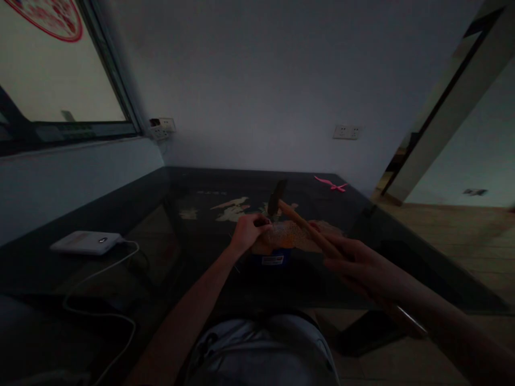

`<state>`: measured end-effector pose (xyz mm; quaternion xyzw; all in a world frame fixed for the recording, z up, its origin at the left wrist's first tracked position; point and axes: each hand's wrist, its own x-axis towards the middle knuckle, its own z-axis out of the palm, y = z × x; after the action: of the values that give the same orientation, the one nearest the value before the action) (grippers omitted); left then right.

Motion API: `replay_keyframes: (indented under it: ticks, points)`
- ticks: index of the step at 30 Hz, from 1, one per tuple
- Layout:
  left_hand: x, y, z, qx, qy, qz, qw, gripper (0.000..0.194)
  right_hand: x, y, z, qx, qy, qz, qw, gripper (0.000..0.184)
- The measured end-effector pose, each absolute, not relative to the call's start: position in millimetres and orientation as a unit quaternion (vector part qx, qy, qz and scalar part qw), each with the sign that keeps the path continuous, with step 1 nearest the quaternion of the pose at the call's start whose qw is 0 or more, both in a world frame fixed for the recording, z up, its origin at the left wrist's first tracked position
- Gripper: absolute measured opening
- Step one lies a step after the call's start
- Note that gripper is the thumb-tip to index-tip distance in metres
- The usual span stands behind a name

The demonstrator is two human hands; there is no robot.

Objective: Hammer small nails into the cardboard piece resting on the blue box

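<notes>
R hand [354,260] closed rd hammer [300,219], its head nr L hand [246,233]; L thumb + finger curled nearly tog. at brown board [287,235], can't tell on what; board over blue box [284,257], on blk table [362,214]

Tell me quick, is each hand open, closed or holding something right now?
Left hand: fingers curled by the speckled piece; whether it holds anything, I can't tell.
Right hand: closed around the hammer.
</notes>
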<state>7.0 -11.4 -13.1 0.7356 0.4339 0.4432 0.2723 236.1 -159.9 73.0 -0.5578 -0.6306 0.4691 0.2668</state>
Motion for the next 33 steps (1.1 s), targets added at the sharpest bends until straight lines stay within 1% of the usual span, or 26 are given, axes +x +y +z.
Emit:
replay_keyframes:
  ticks: [3,9,11,14,19,22,26,31,33]
  points:
    - [6.8,-13.0,-11.0,0.736,0.442,0.439,0.266,0.007,234.0,-159.9,73.0,-0.571,-0.621,0.477,0.247,0.067]
    - [7.9,-11.5,-13.6,0.728,0.425,0.45,0.295,0.005,232.6,-165.8,82.2,-0.566,-0.628,0.451,0.286,0.067]
    - [7.8,-11.5,-12.8,0.731,0.429,0.446,0.288,0.006,232.2,-165.9,79.7,-0.577,-0.615,0.466,0.269,0.067]
    - [7.3,-12.7,-10.3,0.733,0.448,0.436,0.267,0.009,231.9,-164.9,75.9,-0.577,-0.618,0.471,0.252,0.062]
    - [7.3,-11.9,-11.3,0.733,0.435,0.442,0.28,0.007,234.4,-167.2,82.4,-0.567,-0.634,0.442,0.284,0.061]
    - [7.2,-11.1,-12.5,0.735,0.434,0.442,0.277,0.008,236.7,-167.2,82.9,-0.567,-0.634,0.452,0.269,0.062]
    - [6.2,-11.9,-11.7,0.737,0.439,0.434,0.274,0.011,238.5,-165.4,79.2,-0.576,-0.643,0.433,0.259,0.057]
    - [6.3,-12.1,-11.5,0.746,0.437,0.433,0.254,0.01,236.6,-167.0,84.3,-0.579,-0.634,0.437,0.267,0.064]
    - [6.6,-12.4,-10.9,0.748,0.438,0.431,0.251,0.009,235.7,-166.2,84.0,-0.576,-0.636,0.439,0.266,0.063]
